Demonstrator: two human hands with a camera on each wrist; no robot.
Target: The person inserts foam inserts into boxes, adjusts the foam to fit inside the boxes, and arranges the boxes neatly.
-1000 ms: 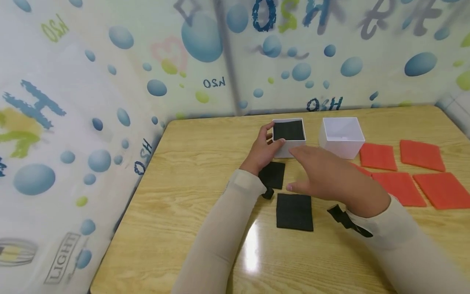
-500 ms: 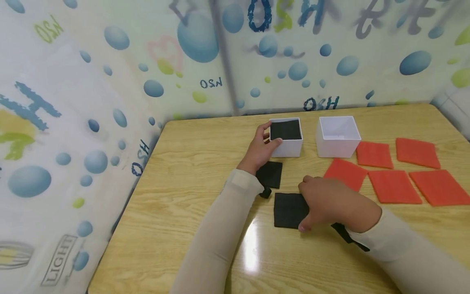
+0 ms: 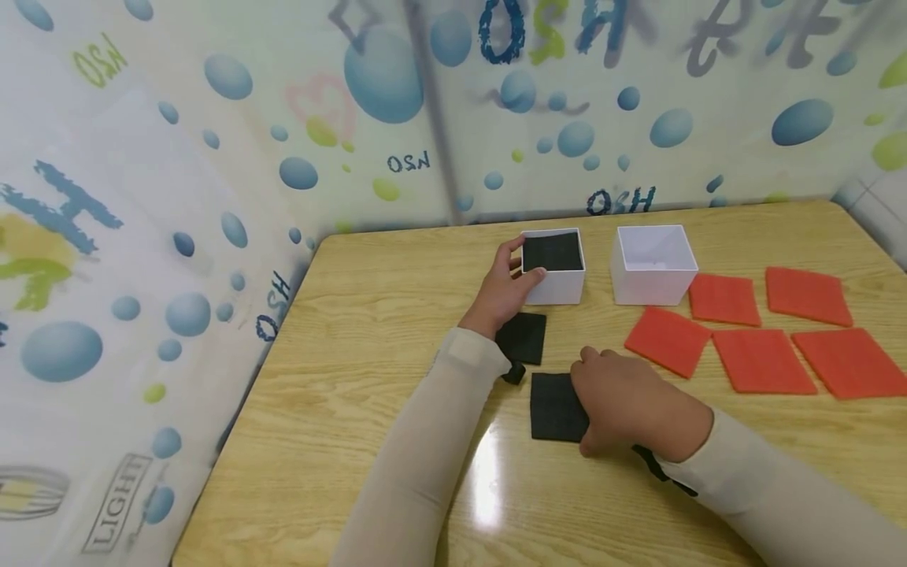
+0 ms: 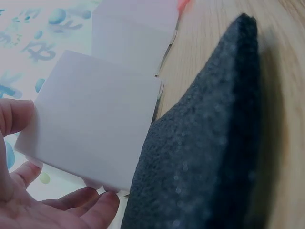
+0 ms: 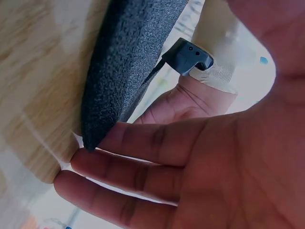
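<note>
My left hand (image 3: 496, 295) holds the near-left side of a small white box (image 3: 555, 289), thumb along its front wall and fingers round its left side. A black foam square (image 3: 553, 252) lies inside, close under the rim. Beneath my left wrist, another black foam square (image 3: 523, 339) lies partly covered on the table. My right hand (image 3: 631, 402) spans the right side of a third black foam square (image 3: 556, 405), fingers at its far edge and thumb at its near edge. In the right wrist view, the fingertips (image 5: 107, 138) meet the foam's edge close to the table.
A second white box (image 3: 652, 283) stands right of the first, its top uncovered. Several red foam squares (image 3: 765, 361) lie spread over the right side of the wooden table (image 3: 368, 315). A patterned wall covering (image 3: 269, 118) rises behind and to the left.
My right hand has come down from beside the box toward me and onto the nearest black square, then shifted slightly left over it. My left hand keeps its hold on the box.
</note>
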